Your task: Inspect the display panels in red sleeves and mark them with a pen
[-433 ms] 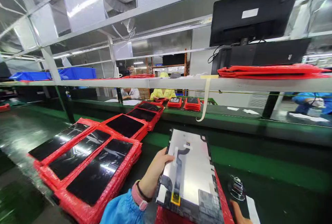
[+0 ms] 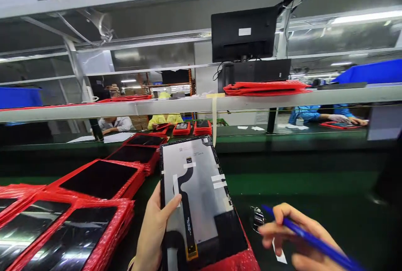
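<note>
My left hand (image 2: 155, 225) grips the left edge of a display panel (image 2: 201, 193), its thumb on the silver back. A black flex cable with a gold-edged connector runs down that back, and white tape strips sit along the edges. Under the panel's lower right part is red bubble wrap (image 2: 238, 260). My right hand (image 2: 298, 233), somewhat blurred, holds a slim blue pen-like stick (image 2: 310, 237) with its tip pointing left, apart from the panel. Beside that tip, a small shiny metal-and-wire item (image 2: 258, 217) lies on the bench near a white strip (image 2: 279, 252).
Stacks of dark screens in red bubble wrap (image 2: 124, 220) fill the left side. Smaller red-wrapped stacks (image 2: 202, 127) stand farther back. A shelf (image 2: 176, 105) spans the view, bearing a monitor (image 2: 243, 34) and red sleeves (image 2: 266, 88). People work across the bench.
The view has swung right. My right hand has come up into view with the blue stick. My left hand still holds the panel, now more upright in view.
</note>
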The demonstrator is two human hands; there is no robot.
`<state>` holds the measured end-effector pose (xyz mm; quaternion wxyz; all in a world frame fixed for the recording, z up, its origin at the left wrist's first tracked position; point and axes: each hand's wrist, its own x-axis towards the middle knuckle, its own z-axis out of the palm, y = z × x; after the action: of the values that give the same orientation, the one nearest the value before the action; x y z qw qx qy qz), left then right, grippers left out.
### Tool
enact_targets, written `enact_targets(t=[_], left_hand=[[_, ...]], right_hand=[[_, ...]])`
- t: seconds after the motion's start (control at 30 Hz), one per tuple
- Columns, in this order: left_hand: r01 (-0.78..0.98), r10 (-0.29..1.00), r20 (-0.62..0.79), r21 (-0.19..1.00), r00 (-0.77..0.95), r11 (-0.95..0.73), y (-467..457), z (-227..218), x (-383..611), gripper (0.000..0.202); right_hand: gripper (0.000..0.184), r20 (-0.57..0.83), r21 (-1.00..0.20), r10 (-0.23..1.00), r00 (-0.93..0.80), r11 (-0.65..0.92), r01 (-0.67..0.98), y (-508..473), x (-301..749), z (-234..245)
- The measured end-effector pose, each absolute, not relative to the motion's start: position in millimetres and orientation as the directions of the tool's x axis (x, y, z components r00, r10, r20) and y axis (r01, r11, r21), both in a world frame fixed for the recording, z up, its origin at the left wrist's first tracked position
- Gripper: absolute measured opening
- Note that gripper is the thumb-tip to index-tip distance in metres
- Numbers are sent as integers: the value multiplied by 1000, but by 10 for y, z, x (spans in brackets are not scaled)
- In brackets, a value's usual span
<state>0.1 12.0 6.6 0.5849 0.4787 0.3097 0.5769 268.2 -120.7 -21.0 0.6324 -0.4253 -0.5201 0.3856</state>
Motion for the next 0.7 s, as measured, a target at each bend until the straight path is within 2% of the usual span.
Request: enact_targets(t=[0.03,0.07,0.13,0.2,0.27,0.33,0.4,0.43,0.5,0.57,0.63,0.7], left_hand=[[-367,976,174,923,127,-117,79,70,22,60],[-357,981,157,928,111,-108,40,79,41,62],[-361,988,129,928,90,-88,-26,98,74,63],[-384,990,121,920,72,-84,-65,102,99,61],[-398,991,120,914,64,-85,-83,81,119,59],[-398,991,114,914,67,-78,-91,41,137,58],[-402,992,111,912,60,-77,-104,1,153,59],[-406,993,105,911,55,-74,-115,-12,160,60],[-402,996,86,913,31,-66,-146,-17,170,61],[-388,998,59,920,2,-54,-185,3,173,62],[-375,999,43,926,-20,-47,-222,32,170,62],[-381,999,28,924,-26,-36,-251,54,164,61]], right_hand=[[37,331,-939,934,139,341,-56,-1179,2541,-148],[37,361,-929,925,122,368,-43,-1136,2405,-104],[50,432,-901,895,106,434,5,-1027,2179,-56],[61,469,-881,882,53,471,-38,-918,2038,-37],[65,523,-849,849,67,527,-50,-836,1974,-38],[45,606,-793,774,184,606,62,-798,1957,-60],[21,702,-712,654,282,657,247,-804,1958,-101],[21,749,-662,593,295,668,338,-819,1958,-124],[37,818,-573,497,289,667,476,-860,1945,-163],[40,818,-573,472,329,611,546,-895,1913,-185],[33,797,-603,465,386,560,569,-911,1872,-187],[33,810,-586,433,395,563,583,-908,1837,-174]])
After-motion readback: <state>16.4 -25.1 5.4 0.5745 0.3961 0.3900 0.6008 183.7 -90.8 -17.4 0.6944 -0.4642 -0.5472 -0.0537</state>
